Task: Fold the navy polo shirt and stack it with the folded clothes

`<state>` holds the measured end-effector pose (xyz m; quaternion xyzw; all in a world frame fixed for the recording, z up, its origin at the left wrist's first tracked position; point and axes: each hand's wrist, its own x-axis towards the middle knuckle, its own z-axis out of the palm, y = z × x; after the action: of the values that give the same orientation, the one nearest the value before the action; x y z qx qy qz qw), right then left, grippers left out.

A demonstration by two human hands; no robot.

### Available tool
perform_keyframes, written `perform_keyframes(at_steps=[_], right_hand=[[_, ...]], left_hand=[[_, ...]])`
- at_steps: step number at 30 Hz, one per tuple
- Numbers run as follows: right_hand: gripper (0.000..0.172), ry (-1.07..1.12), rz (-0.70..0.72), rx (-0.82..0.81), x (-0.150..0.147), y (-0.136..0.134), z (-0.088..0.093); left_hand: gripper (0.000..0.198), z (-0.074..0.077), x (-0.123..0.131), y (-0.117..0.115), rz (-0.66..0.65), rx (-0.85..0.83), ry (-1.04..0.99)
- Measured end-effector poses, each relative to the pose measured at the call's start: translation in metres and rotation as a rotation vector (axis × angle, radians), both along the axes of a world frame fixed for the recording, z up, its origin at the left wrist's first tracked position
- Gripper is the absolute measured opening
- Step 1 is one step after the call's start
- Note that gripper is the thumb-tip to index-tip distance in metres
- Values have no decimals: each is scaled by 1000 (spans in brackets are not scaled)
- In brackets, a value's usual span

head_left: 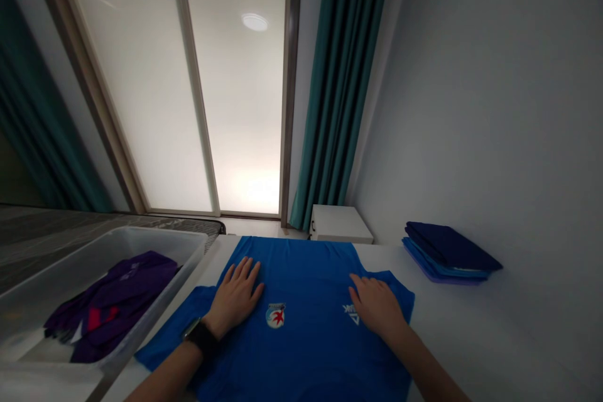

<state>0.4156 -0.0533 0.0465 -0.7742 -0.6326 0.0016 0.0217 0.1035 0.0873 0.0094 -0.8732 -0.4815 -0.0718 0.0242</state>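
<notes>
A bright blue shirt [306, 345] lies spread face up on a white table [475, 333], at six o'clock in the view. Its cloth is nearly smooth, with faint ripples along the straight far edge at twelve o'clock. One sleeve fans out toward eight o'clock; the other, shorter to the eye, points to three. A round crest [276, 316] with a red star shape sits left of the middle, and a white logo [352, 315] with a triangle sits to the right. The near end runs out of the picture.

The left hand [239, 294] rests on the shirt at ten o'clock, palm down, fingers spread wide and gripping nothing; a dark watch [201, 337] circles that wrist. The right hand [377, 306] rests at two o'clock beside the logo, fingers close together; they are foreshortened, so I cannot tell whether they pinch any cloth.

Beyond the shirt, at nine o'clock, a translucent bin [157, 240] holds a crumpled purple garment [127, 295] with a red patch. Between two and three o'clock lies a folded stack [450, 252], navy on top of lighter blue and violet. A white cabinet [342, 223] stands at one o'clock, below a teal curtain [339, 88]; pale door panels [238, 113] glow at eleven.
</notes>
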Motion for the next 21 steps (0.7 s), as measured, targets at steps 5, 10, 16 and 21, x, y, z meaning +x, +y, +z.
perform_keyframes(at_steps=[5, 10, 16, 21], right_hand=[[54, 74, 130, 118, 19, 61, -32], [59, 93, 66, 68, 35, 97, -66], [68, 32, -77, 31, 61, 102, -86], [68, -15, -210, 34, 76, 93, -90]], left_hand=[[52, 5, 9, 44, -35, 68, -52], [54, -6, 9, 76, 55, -51, -15], [63, -15, 12, 90, 200, -113, -14], [61, -14, 30, 91, 179, -92, -44]])
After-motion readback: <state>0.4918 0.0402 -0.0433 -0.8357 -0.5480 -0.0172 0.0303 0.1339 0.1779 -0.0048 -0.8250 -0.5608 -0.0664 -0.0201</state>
